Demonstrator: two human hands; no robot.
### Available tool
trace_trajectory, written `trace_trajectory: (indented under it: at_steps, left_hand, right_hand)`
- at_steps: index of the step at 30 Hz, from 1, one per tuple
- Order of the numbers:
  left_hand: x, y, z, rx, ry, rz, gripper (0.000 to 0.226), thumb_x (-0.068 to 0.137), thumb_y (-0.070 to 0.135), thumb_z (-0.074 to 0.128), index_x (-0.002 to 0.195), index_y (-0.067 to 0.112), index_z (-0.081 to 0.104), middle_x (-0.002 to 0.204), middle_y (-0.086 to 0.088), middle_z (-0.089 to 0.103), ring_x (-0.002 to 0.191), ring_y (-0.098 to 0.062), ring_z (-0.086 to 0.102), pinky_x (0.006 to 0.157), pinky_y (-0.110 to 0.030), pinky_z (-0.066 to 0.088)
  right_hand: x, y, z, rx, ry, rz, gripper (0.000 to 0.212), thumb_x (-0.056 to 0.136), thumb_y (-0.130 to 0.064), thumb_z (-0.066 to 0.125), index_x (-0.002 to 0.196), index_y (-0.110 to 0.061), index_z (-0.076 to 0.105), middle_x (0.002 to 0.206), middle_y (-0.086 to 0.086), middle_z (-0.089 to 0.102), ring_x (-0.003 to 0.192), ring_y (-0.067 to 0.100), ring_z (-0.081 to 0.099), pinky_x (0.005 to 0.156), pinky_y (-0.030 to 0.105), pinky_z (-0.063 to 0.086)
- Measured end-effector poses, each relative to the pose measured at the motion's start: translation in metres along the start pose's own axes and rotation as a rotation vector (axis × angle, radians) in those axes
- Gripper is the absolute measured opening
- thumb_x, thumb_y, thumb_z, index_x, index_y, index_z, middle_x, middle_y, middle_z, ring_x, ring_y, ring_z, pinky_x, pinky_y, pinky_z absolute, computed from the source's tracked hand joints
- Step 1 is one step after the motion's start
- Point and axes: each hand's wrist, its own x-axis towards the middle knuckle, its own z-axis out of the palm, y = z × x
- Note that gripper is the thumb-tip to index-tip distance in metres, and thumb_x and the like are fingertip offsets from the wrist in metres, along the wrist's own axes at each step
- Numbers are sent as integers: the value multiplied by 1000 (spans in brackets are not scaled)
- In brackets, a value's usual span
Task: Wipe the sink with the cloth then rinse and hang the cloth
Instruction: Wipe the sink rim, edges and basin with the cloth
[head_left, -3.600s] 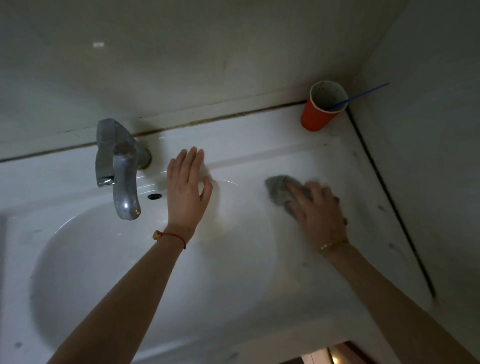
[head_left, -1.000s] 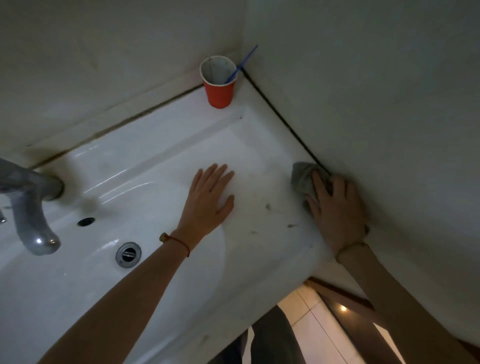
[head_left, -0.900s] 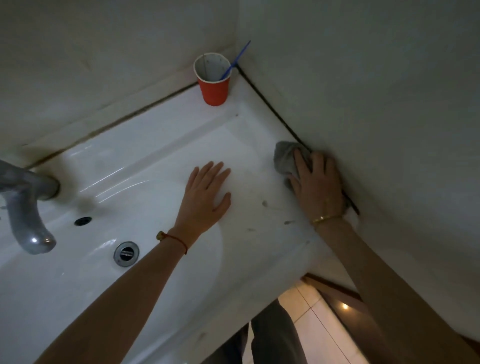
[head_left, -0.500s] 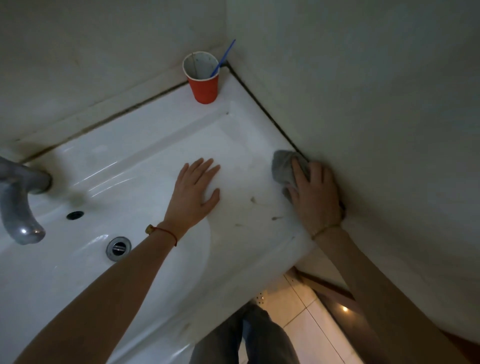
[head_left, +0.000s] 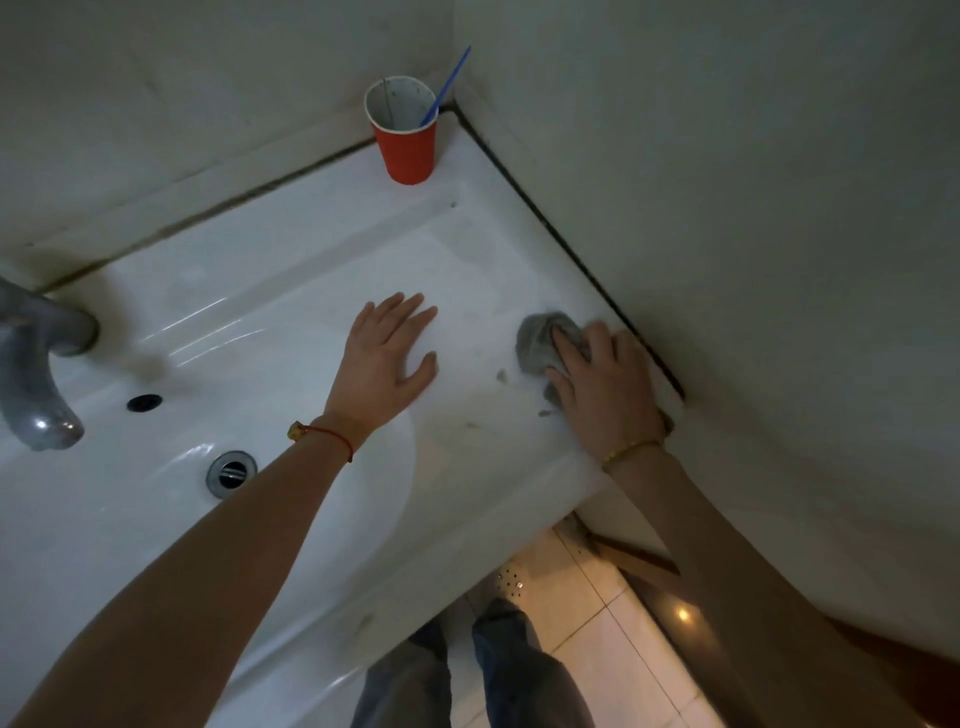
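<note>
Right hand (head_left: 605, 395) flat on grey cloth (head_left: 540, 345), fingers pressing it onto the sink (head_left: 291, 291) ledge, close to the dark wall seam. Left hand (head_left: 387, 364) open, palm down, fingers spread, resting on the ledge at the basin's edge. Small dark flecks between the hands. Red cup (head_left: 406, 136) with blue stick in far corner; tap (head_left: 32, 374) at left

dim, greenish cast | glare streaks on basin | edges perhaps bowed
</note>
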Motion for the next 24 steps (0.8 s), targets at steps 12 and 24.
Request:
trace_trajectory:
  at_steps: [12,24]
  left_hand:
    - [-1,-4,-1,4,-35,18,52,96,37,48,144,17,46,153,-6,42,146,-25,31,123,-41,12]
    - [-1,-6,-1,-5,-55,21,52,96,37,49,144,17,47,153,-6,42,146,-27,31,123,-45,14]
  right_hand:
    - [-5,-19,-5,-29,-130,-15,48,84,-39,67,127,-18,60,103,21,58,81,36,55,68,42,48]
    - [-66,-49,-25,-37,48,508,46,97,-46,39,129,-20,57,106,17,52,85,33,48,66,36,39]
